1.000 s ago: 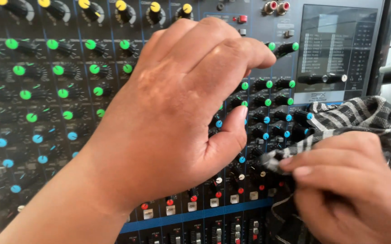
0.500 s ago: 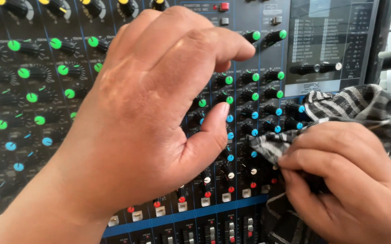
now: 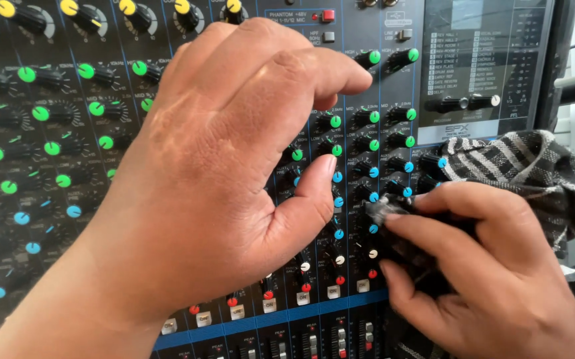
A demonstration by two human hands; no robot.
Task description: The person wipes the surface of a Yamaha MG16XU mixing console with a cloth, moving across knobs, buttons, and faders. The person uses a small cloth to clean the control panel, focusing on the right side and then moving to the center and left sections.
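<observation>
Wiping a mixer point(image 3: 394, 60), the right hand point(image 3: 493, 272) pinches a striped cloth point(image 3: 527, 166) against knobs point(image 3: 367, 199) at the panel's right-centre, its grip pressed together, while the left hand point(image 3: 221, 166) rests spread over the middle knobs; progress cannot be judged.

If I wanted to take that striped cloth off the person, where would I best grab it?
Grab the striped cloth by the loose bunched fold at its upper right, coming from the right. That part hangs free beyond the right hand, whose fingers pinch the other end against the mixer's knobs; the left hand blocks the other side.
</observation>
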